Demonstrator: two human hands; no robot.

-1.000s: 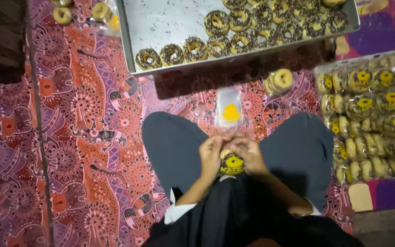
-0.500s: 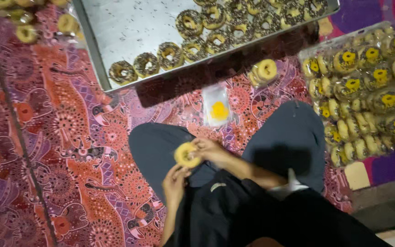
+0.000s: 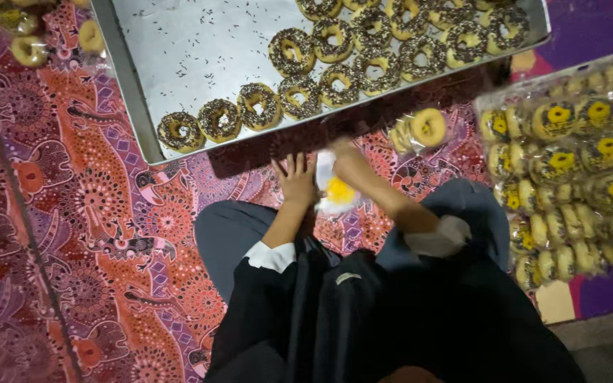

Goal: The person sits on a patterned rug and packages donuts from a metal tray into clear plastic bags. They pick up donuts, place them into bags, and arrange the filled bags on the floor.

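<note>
My left hand [image 3: 296, 181] lies open, fingers spread, on the patterned cloth just in front of my knees. Beside it, to the right, is a small stack of clear plastic bags with a yellow mark [image 3: 336, 193]. My right hand [image 3: 345, 160] is blurred and rests on the top of that stack; whether it grips a bag I cannot tell. Just beyond both hands stands a metal tray [image 3: 130, 106] with several chocolate-sprinkled donuts [image 3: 257, 105] in rows.
A wrapped pack of plain donuts [image 3: 420, 129] lies right of the hands. A large pile of bagged donuts [image 3: 576, 163] fills the right side. More bagged donuts [image 3: 31, 48] lie at the top left. A red patterned cloth [image 3: 94, 234] covers the floor.
Both hands held a bagged donut in my lap, then carried it to the left. Now the donut is out of my hands and both have reached forward to the bag stack.
</note>
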